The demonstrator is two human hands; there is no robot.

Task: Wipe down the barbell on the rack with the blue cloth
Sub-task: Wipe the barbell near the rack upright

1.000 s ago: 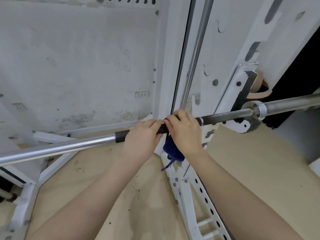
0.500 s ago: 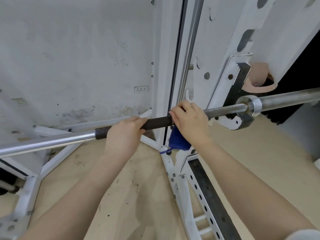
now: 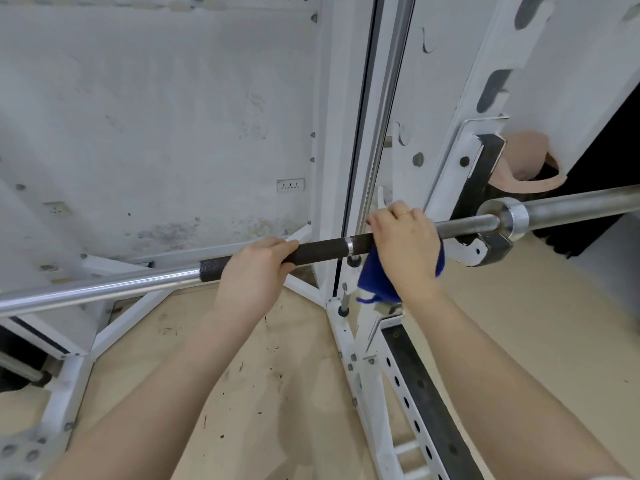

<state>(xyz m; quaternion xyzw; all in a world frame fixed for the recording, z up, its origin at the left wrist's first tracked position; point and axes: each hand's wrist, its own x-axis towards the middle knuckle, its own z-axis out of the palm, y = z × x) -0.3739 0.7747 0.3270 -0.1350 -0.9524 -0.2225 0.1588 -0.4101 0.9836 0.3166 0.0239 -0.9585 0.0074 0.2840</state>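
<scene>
Head view is being filled mostly by the white rack (image 3: 349, 140), whose uprights are standing just beyond both hands, and by the pale floor (image 3: 519, 323) lying beneath the forearms. Behind the rack, a stained wall (image 3: 156, 116) is being seen, with a small socket plate (image 3: 290, 185) set in it above the left hand.

The barbell (image 3: 322, 249) is being carried across the rack, running from far out past the left hand, under both hands, and on to the right of the right hand, where its collar (image 3: 512, 220) is being cradled by a hook (image 3: 485, 252) of the rack.

The left hand (image 3: 256, 271) is being kept clenched round the dark knurled part of the bar, fingers curled over the top. Near it, on its right, the right hand (image 3: 405, 247) is being held wrapped over the bar, gripping the blue cloth (image 3: 375, 282) against it; the cloth is being pressed between palm and bar, with its loose end hanging just below the wrist and a small edge showing on the hand's right side. A thin ring (image 3: 405, 212) is being worn on one finger of the right hand.
</scene>
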